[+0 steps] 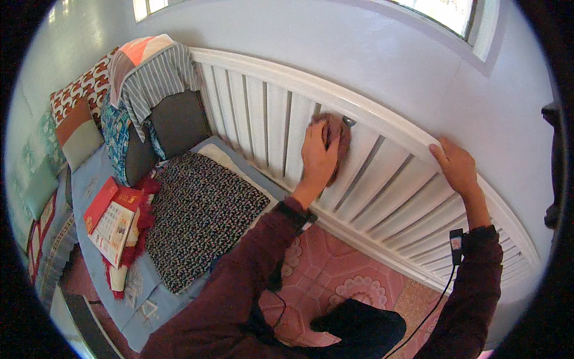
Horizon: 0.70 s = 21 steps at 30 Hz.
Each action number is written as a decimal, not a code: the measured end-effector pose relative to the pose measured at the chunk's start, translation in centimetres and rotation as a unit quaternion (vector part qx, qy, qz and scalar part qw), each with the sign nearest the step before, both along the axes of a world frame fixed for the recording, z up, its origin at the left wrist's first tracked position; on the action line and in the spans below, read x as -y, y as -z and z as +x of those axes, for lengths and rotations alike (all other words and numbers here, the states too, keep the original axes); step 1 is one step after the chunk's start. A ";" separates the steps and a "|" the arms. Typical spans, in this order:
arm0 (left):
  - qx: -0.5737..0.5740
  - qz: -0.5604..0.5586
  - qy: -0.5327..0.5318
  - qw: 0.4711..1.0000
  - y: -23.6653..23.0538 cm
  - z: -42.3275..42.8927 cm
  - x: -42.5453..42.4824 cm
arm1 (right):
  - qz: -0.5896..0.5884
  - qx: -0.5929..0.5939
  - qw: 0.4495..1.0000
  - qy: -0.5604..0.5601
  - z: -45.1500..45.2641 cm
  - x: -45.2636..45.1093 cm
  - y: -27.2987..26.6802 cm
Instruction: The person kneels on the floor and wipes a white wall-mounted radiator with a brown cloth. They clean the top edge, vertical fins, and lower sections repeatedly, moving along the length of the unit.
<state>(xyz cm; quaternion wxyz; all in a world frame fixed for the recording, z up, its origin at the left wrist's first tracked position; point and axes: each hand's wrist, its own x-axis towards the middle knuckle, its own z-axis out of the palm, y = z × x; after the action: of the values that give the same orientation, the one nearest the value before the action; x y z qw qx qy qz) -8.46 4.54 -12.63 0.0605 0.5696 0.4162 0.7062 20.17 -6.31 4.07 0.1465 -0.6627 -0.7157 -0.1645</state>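
A long white slatted panel (pixel 264 130) with a raised frame leans along the wall in front of me. My left hand (pixel 319 150) presses a brown cloth (pixel 343 143) against its slats, just below a small dark round fitting (pixel 349 120) near the top rail. The cloth is bunched under my fingers and partly hidden by them. Farther right, my right hand (pixel 455 164) grips the panel's top rail, with the thumb on the near side.
At left, a blue-covered bed (pixel 139 309) bears a speckled dark mat (pixel 202 211), red printed papers (pixel 114 220), cushions (pixel 80 134) and a striped cloth (pixel 157 80) over a dark backrest. Pink patterned floor tiles (pixel 332 256) lie below the panel. A black cable (pixel 430 309) hangs by my right sleeve.
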 end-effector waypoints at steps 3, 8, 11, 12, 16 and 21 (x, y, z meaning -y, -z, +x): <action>-0.023 -0.061 0.007 0.998 -2.2 0.0 -0.4 | -0.017 -0.008 1.000 0.006 0.0 0.1 -0.1; -0.151 -0.181 0.014 0.972 4.8 0.5 1.1 | -0.052 0.000 0.998 0.033 0.1 0.1 -0.4; -0.139 -0.261 0.042 0.954 9.8 0.1 1.8 | -0.037 -0.009 0.999 0.022 0.0 0.2 -0.5; -0.136 -0.238 0.044 0.961 10.6 -0.1 1.9 | -0.038 -0.010 0.999 0.021 0.0 0.2 -0.5; -0.048 -0.161 0.054 0.984 7.2 -0.9 1.7 | -0.040 -0.007 0.999 0.021 0.0 0.0 -0.5; 0.074 0.056 -0.025 0.995 -3.7 -2.2 -2.1 | -0.027 0.010 0.998 0.047 0.4 -0.2 0.2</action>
<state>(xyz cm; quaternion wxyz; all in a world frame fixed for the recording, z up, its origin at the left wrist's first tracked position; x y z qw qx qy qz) -10.67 6.63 -8.92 0.0413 0.5076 0.3843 0.7701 20.61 -6.10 3.91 0.1133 -0.6980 -0.6891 -0.1581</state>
